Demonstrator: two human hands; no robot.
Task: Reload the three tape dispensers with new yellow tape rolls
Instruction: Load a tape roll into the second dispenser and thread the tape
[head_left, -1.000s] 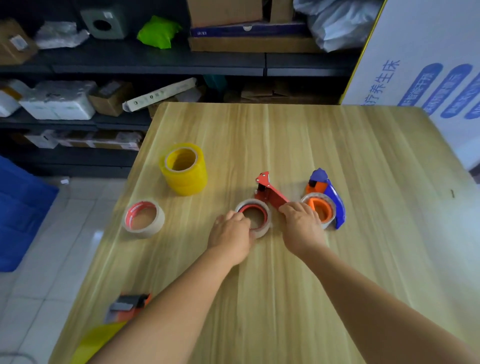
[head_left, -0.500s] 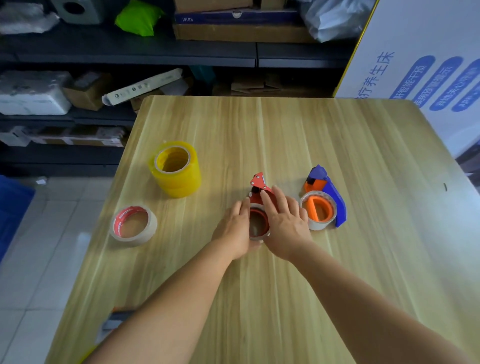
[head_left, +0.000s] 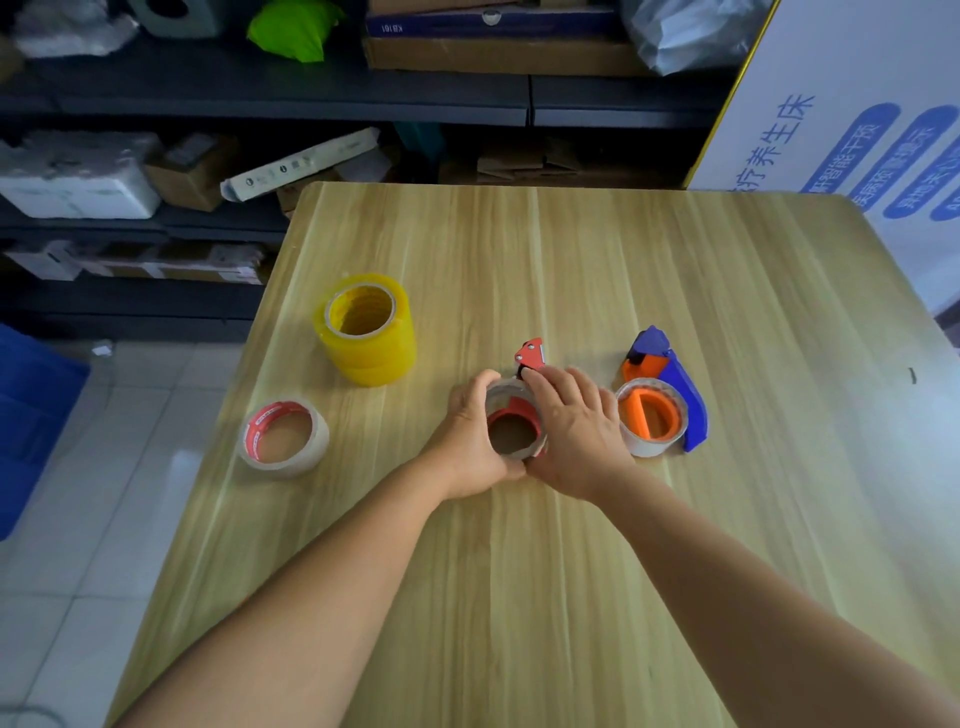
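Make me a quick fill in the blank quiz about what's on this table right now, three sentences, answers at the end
1. The stack of new rolls is ____ in colour.
2. Both hands, left hand and right hand, hold the ____ dispenser.
3. The blue dispenser has an ____ hub.

Answers: yellow; red; orange

We see a smooth, matt wood-grain bench (head_left: 571, 270), glossy translucent yellow tape rolls (head_left: 366, 330), and a shiny blue plastic dispenser (head_left: 685, 387).
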